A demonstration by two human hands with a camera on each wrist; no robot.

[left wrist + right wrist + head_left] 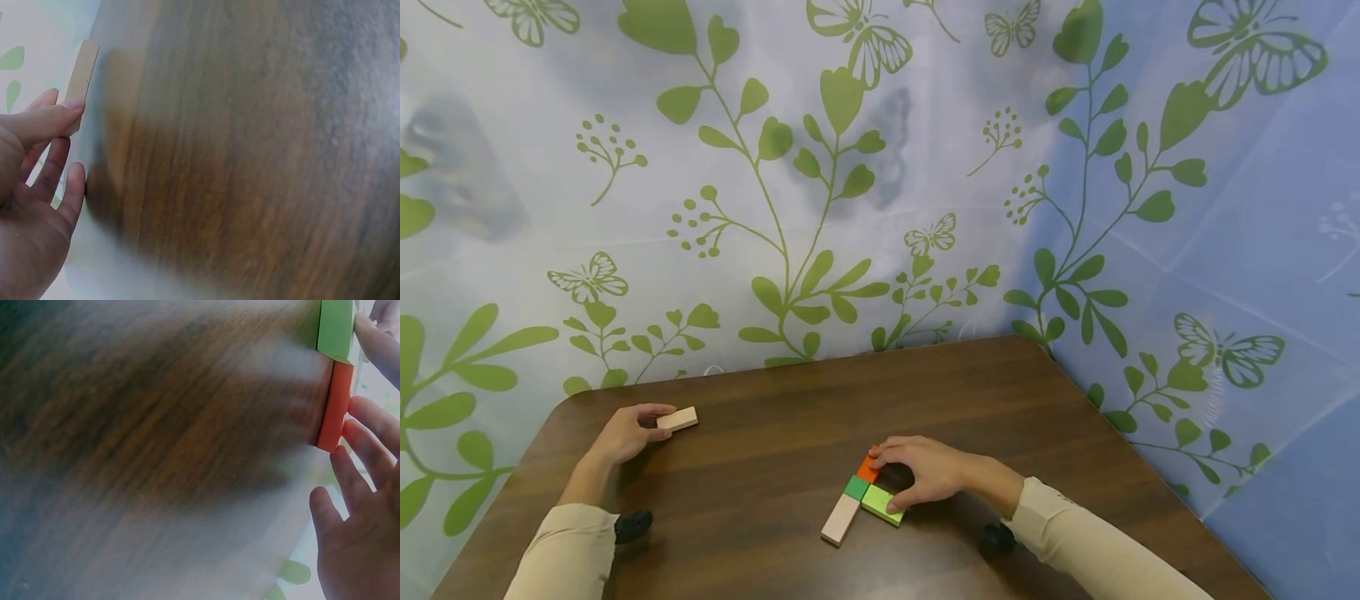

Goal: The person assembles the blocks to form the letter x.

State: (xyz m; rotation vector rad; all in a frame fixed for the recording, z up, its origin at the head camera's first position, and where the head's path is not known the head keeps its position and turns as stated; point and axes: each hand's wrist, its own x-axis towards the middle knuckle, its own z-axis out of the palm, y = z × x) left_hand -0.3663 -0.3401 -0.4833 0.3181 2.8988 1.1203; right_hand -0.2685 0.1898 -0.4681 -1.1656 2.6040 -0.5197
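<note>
In the head view, my left hand [625,434] is at the far left of the table. It pinches a plain wooden block [677,419] between thumb and fingers, and the left wrist view shows this wooden block [81,75] standing out beyond the thumb. My right hand [928,469] is over a group of blocks near the middle. Its fingers touch an orange block [868,467], while the thumb rests on a lime-green block [883,505]. A small green block [856,487] sits between the orange block and a pale wooden block [840,520]. The right wrist view shows fingertips against the orange block [335,406].
The brown wooden table [760,467] has a rounded back edge. Behind it and to the right hang pale curtains [925,150] printed with green leaves and butterflies. Dark devices [633,527] are worn at both wrists.
</note>
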